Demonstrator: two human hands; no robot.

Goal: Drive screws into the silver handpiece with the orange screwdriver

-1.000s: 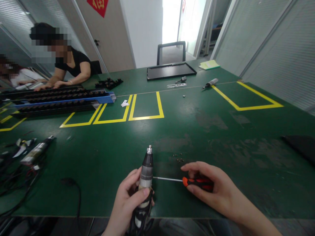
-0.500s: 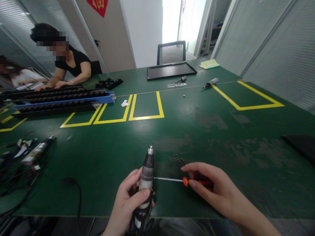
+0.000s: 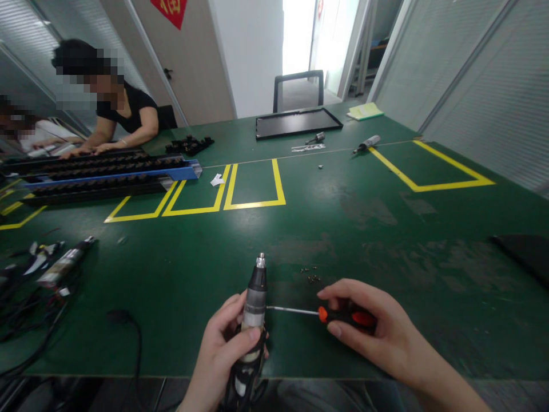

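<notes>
My left hand (image 3: 227, 343) wraps round an electric screwdriver (image 3: 256, 303), whose metal nose points away from me. In my right hand (image 3: 369, 320) lies a screwdriver (image 3: 343, 316) with a red and black handle, held between thumb and fingers. Its thin steel shaft runs left, and the tip meets the side of the electric screwdriver's body. The exact contact at the tip is too small to make out. Several small screws (image 3: 314, 279) lie on the green table just beyond my right hand.
Another electric screwdriver (image 3: 64, 263) lies among black cables at the left. A cable plug (image 3: 118, 316) rests nearer me. Farther off are long black and blue rails (image 3: 171, 171) by a co-worker (image 3: 124, 114), a black tray (image 3: 300, 123) and a grey-bodied tool (image 3: 368, 143).
My right fingers have shifted and opened a little round the screwdriver's handle, so more of the handle shows. The electric screwdriver has barely moved.
</notes>
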